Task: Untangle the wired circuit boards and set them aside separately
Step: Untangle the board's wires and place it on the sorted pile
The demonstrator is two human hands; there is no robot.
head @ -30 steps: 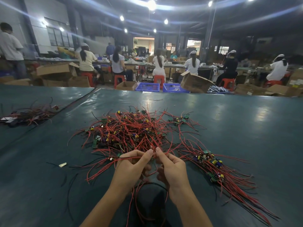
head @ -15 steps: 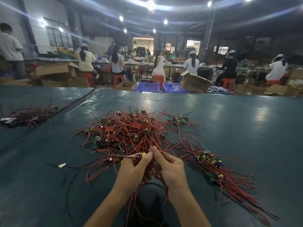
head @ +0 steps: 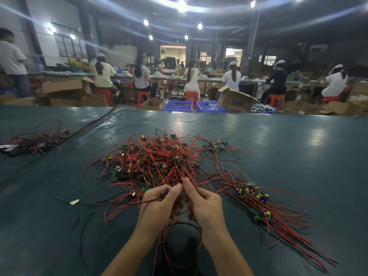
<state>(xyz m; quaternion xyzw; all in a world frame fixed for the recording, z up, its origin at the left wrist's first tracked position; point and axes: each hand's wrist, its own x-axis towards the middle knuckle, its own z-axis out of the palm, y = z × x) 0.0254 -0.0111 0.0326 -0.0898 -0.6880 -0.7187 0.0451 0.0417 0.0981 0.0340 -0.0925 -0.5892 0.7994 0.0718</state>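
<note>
Head camera looks down on a dark teal sheet-covered table [head: 298, 156]. The big tangled heap of small green circuit boards with long red wires [head: 159, 160] lies in the middle, just beyond the hands. The left hand [head: 157, 206] has its fingers curled round one board with a blue part and pinches it between thumb and forefinger. The right hand [head: 205, 206] pinches a red lead from the same knot, and the fingertips of both hands almost meet at the heap's near edge.

To the right, a combed-out row of boards with wires trailing toward the near right [head: 256, 198] lies apart from the heap; I take these to be the finished ones. On that reading only a small share is done, most boards remain tangled, and the one in hand is not yet free. Another loose bunch of red-wired parts [head: 33, 140] lies far left.

Printing on the tilted brown cardboard box [head: 237, 100] beyond the table is too blurred to read, and no brand or label is legible on the boards.
</note>
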